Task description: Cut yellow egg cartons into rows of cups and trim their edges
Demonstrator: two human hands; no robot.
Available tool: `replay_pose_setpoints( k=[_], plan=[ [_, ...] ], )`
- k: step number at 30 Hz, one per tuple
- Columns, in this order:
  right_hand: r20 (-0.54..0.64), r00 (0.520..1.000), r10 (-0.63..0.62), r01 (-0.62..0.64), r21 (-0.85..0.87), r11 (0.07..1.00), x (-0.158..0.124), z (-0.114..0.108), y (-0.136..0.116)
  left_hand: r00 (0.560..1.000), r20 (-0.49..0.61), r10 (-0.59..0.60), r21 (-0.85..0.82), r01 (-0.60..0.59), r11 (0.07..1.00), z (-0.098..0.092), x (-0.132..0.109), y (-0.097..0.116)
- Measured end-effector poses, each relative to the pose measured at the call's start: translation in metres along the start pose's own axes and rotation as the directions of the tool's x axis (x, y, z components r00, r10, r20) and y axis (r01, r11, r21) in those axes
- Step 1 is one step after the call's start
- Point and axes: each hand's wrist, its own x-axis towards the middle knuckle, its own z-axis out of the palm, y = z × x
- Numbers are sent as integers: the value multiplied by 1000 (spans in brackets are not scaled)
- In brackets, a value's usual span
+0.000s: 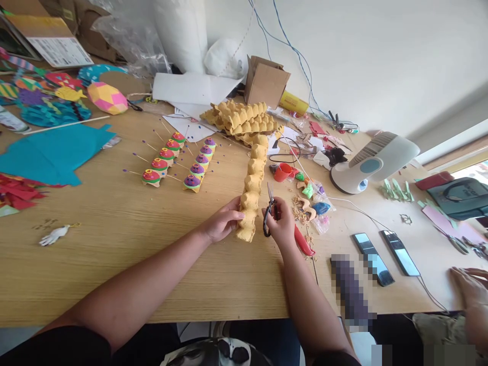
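My left hand (224, 221) grips the near end of a long yellow egg-carton strip (252, 189), thumb on top and fingers along its left side. The strip points away from me towards a pile of egg cartons (244, 118). Just right of the strip, my right hand (281, 219) is closed on black-handled scissors (270, 206), whose blades point up and away, apart from the strip. Left of the strip stand two painted egg-carton caterpillars, one red and green (160, 163), one purple and yellow (199, 169), with pins sticking out.
A white fan (375, 160) stands at the right, near two phones (373, 258) and another person's hand (470, 284). A red knife-like tool (304, 241), a red cup (282, 172) and clay bits lie right of my hand. Blue paper (57, 150) lies left; a cardboard box (266, 84) stands behind.
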Motion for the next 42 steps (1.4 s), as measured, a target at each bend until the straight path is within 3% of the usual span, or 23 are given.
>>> replay_pose_setpoints(
  k=[3,7,12,17,24,42],
  plan=[
    [65,995,81,-92,182,979,-1,3,4,995,-75,64,62,-60,996,2,0,0],
    [128,988,84,-112,233,966,-3,7,9,988,-98,122,108,-111,988,6,-1,1],
    [131,989,68,-92,184,979,-1,7,7,998,-55,20,-60,-23,998,5,-1,4],
    [128,992,17,-27,79,996,-1,3,3,997,-72,13,-141,-23,990,2,0,9],
    [185,983,-11,5,31,1000,-3,6,0,999,-38,33,-112,-38,993,-2,1,3],
    [168,985,21,-21,-1,1000,-4,6,0,999,-34,15,-102,-19,995,0,0,0]
  ],
)
